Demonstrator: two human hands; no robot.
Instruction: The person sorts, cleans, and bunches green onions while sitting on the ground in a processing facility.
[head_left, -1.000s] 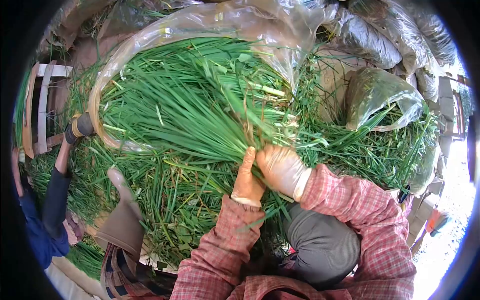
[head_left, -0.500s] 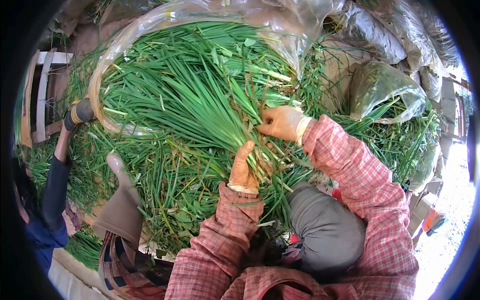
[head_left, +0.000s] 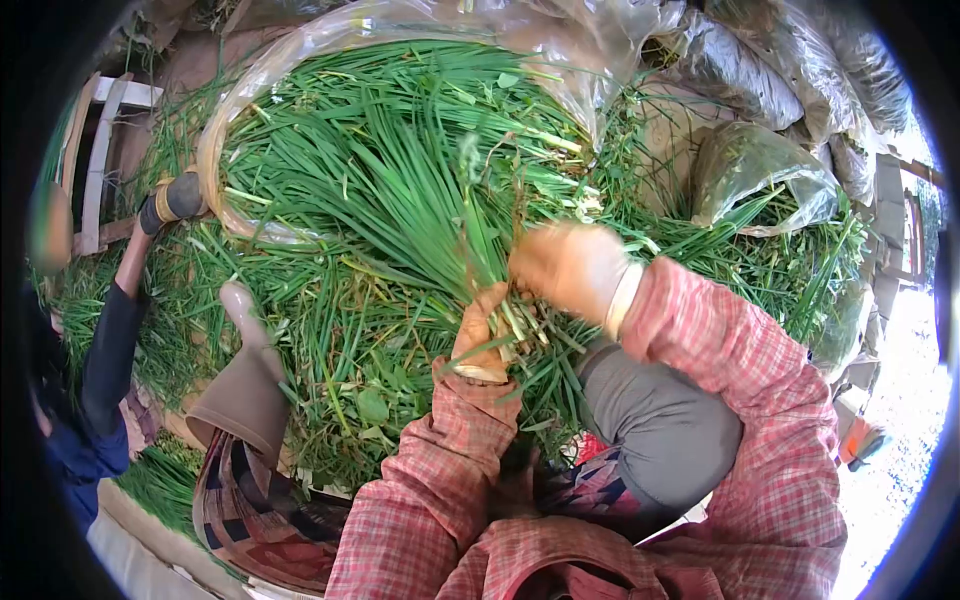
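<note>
My left hand, in an orange-stained glove, is closed around the pale stem ends of a bunch of chive-like greens. The long leaves fan up and leftward over the heap. My right hand, gloved and blurred by motion, is curled beside the stem ends, just right of my left hand. Its fingers look pressed together, but what they hold is hidden. Thin brown dry stalks stand up next to its fingertips.
A clear plastic sheet wraps the large heap of greens. Cut leaves and weeds litter the ground. Another person's gloved hand is at the sheet's left edge. A rubber boot stands at left. Stuffed plastic bags lie at right.
My right hand has shifted slightly and turned over the stem ends, now blurred. My left hand keeps its hold, and the bunch stands more upright. The view has moved slightly.
</note>
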